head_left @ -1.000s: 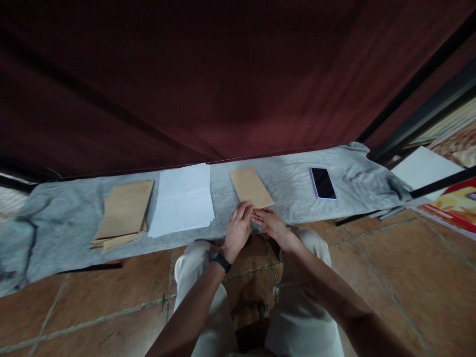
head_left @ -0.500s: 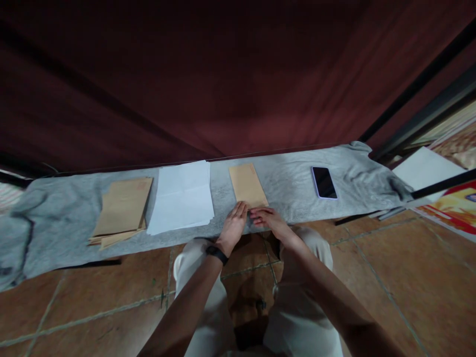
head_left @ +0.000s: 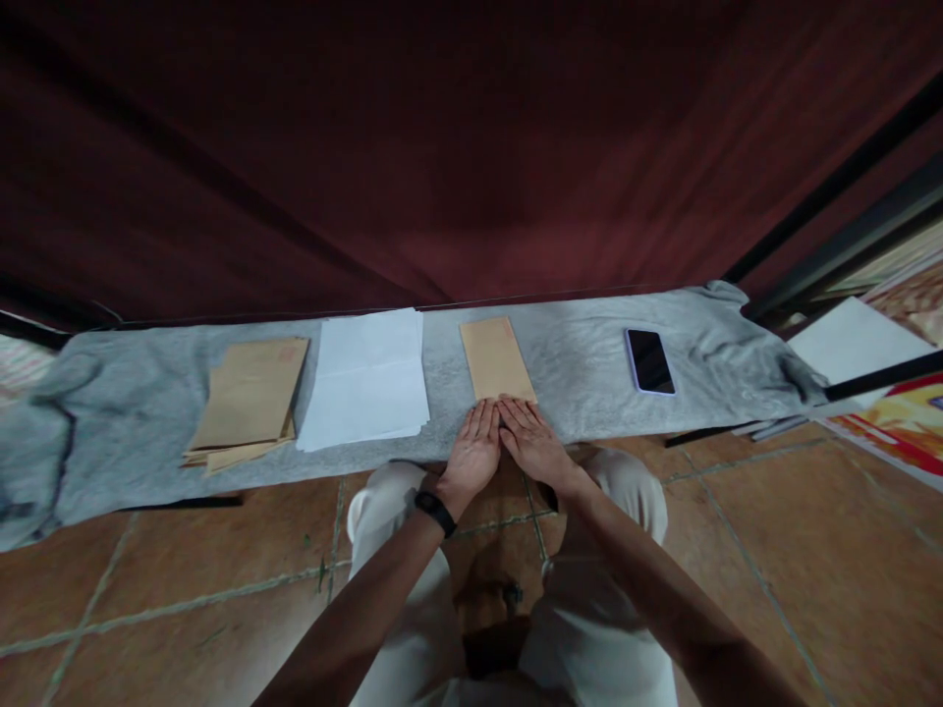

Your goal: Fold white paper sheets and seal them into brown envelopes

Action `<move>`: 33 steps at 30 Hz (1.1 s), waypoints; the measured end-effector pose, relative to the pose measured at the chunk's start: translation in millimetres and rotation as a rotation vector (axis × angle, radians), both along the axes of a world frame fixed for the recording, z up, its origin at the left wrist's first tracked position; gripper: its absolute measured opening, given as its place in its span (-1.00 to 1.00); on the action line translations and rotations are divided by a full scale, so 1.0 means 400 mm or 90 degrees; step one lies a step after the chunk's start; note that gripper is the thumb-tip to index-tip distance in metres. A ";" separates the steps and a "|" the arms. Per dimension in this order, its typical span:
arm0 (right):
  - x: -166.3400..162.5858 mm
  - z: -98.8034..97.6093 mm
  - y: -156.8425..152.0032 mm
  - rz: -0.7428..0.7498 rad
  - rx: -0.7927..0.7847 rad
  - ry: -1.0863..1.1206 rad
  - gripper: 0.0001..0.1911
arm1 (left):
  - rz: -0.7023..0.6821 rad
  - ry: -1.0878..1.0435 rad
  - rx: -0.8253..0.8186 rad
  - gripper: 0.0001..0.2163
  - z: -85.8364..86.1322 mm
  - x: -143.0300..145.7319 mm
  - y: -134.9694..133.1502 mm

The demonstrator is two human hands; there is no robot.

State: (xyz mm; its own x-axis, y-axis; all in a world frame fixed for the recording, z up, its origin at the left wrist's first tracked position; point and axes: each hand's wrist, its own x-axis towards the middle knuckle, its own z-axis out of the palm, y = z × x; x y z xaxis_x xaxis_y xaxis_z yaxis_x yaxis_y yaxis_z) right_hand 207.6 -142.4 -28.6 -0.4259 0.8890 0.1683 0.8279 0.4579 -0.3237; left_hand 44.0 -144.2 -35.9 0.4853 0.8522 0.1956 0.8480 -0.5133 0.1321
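A single brown envelope (head_left: 496, 357) lies lengthwise on the grey cloth (head_left: 582, 363) straight ahead of me. My left hand (head_left: 472, 456) and my right hand (head_left: 530, 442) rest side by side, fingers stretched flat, fingertips pressing on the envelope's near end. Both hands hold nothing. A black band sits on my left wrist.
A stack of white paper sheets (head_left: 366, 378) lies left of the envelope, and a pile of brown envelopes (head_left: 249, 403) further left. A dark phone (head_left: 649, 360) lies to the right. A dark red curtain hangs behind the cloth. Tiled floor and my knees are below.
My hands have flattened and come together at the envelope's near end. The envelope has turned slightly straighter and lies a little further from me.
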 end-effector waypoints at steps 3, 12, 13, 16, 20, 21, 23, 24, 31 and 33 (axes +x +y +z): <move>0.010 -0.004 -0.004 -0.006 0.006 -0.008 -0.44 | -0.005 0.014 -0.006 -0.50 0.003 -0.002 0.000; 0.051 -0.023 -0.012 -0.040 0.026 -0.022 -0.40 | 0.002 -0.026 -0.008 -0.52 0.001 -0.003 -0.001; 0.056 -0.024 -0.013 -0.041 0.025 -0.024 -0.39 | 0.003 -0.030 -0.009 -0.52 0.000 -0.003 -0.002; 0.072 -0.028 -0.015 -0.049 0.025 -0.029 -0.39 | 0.006 -0.032 -0.013 -0.52 0.002 -0.004 -0.005; 0.086 -0.030 -0.019 -0.063 0.029 -0.031 -0.38 | 0.012 -0.023 -0.013 -0.52 0.004 -0.005 -0.008; 0.089 -0.030 -0.019 -0.067 0.028 -0.029 -0.38 | 0.013 -0.024 -0.014 -0.51 0.003 -0.005 -0.009; 0.093 -0.027 -0.019 -0.079 0.025 -0.022 -0.38 | 0.017 -0.026 -0.014 -0.51 0.001 -0.005 -0.009; 0.094 -0.025 -0.017 -0.088 0.024 -0.017 -0.38 | 0.018 -0.026 -0.014 -0.51 0.000 -0.005 -0.008; 0.060 -0.001 -0.007 -0.034 0.024 0.001 -0.45 | 0.022 0.000 -0.010 -0.51 0.003 -0.002 -0.009; 0.041 0.001 -0.007 0.006 0.017 -0.007 -0.46 | 0.021 0.007 -0.009 -0.52 0.004 -0.002 -0.009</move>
State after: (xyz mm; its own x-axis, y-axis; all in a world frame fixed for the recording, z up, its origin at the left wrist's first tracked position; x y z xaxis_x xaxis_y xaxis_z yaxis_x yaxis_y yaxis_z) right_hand 224.0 -145.3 -28.4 -0.4367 0.8800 0.1870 0.8267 0.4745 -0.3025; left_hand 43.1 -148.0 -34.4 0.4594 0.8700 0.1788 0.8657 -0.4836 0.1292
